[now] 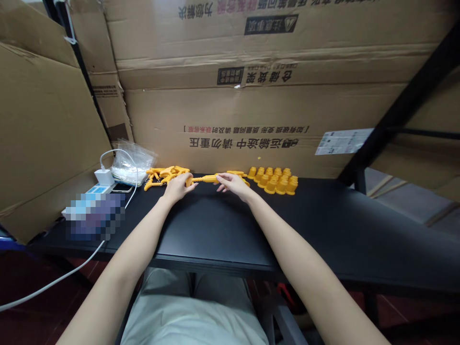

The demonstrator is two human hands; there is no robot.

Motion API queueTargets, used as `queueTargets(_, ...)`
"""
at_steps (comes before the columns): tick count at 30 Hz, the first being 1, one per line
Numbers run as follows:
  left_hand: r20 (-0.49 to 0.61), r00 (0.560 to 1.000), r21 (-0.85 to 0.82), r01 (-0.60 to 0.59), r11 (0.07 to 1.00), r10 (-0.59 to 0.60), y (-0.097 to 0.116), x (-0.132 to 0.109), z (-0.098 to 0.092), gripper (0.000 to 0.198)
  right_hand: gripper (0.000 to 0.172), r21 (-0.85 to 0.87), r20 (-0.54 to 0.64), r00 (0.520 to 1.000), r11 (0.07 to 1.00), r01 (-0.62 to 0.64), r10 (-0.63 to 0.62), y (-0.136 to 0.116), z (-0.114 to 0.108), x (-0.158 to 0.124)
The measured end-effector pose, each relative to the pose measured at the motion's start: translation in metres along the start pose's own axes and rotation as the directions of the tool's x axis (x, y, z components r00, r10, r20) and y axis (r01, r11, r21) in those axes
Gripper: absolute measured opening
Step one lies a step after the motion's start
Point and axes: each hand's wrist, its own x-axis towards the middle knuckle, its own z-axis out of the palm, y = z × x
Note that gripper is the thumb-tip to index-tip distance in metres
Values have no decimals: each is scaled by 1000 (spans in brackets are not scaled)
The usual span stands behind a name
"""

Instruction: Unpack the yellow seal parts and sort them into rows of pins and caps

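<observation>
A long yellow plastic part (208, 178) bridges my two hands above the back of the table; it has a thin ridged neck and a wider flat body. My left hand (177, 189) is closed round its left end, where a yellow piece shows between thumb and fingers. With thumb and fingers, my right hand (234, 186) pinches the wider body. Just behind my left hand lies a pile of yellow plastic handle-like pieces (153, 182). Other yellow pieces (235, 173) lie behind my right hand, partly hidden by it. To its right stand several yellow cup-shaped pieces (275, 182) in close rows.
Cardboard (230, 105) walls off the back of the black table (223, 230). At left are a power strip (98, 189) with a white charger (104, 176), a trailing white cable (82, 264), a clear plastic bag (129, 165) and a blurred-out item (95, 216). A black post (391, 105) slants at right.
</observation>
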Motion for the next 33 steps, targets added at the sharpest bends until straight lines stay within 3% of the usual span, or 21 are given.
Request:
queueTargets(12,3,1000,14,17,1000,-17,2,0,0,27,26,21,-11,1000,999,-26,27,-3,3,0)
queueTargets(25,1,1000,38,7,999,-7,5,0,-1,27,47,-18,-92,986,990,-140,138,-9,10,-1)
queueTargets(29,-25,1000,53,17,998,-16,2,0,0,28,28,35,41,998,998,-45,43,-7,2,-3)
queueTargets(33,-42,999,55,11,998,-8,-1,0,-1,28,43,54,84,994,996,66,-71,-3,-4,-2)
